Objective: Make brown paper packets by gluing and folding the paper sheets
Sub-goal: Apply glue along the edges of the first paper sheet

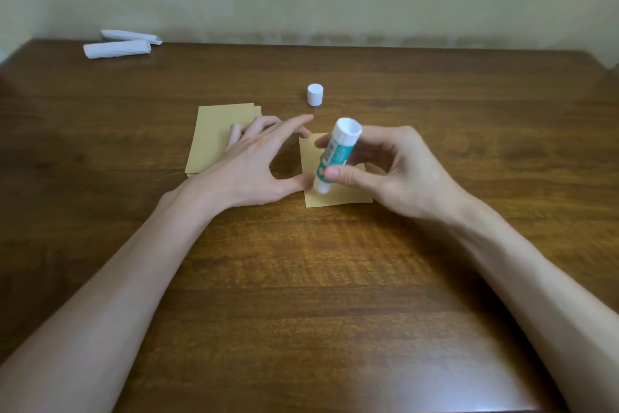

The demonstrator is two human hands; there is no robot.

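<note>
A single brown paper sheet (338, 196) lies on the wooden table (318, 278) at the centre. My right hand (398, 171) grips a white and green glue stick (336, 154), tilted, its lower end touching the sheet's left part. My left hand (254, 161) lies flat with spread fingers, thumb pressing the sheet's left edge and index fingertip by its far corner. Its other fingers rest on a stack of brown sheets (212, 138) to the left. The white glue cap (315, 94) stands on the table behind the sheet.
Two white folded paper packets (117, 47) lie at the table's far left corner by the wall. The table's far edge meets a pale wall.
</note>
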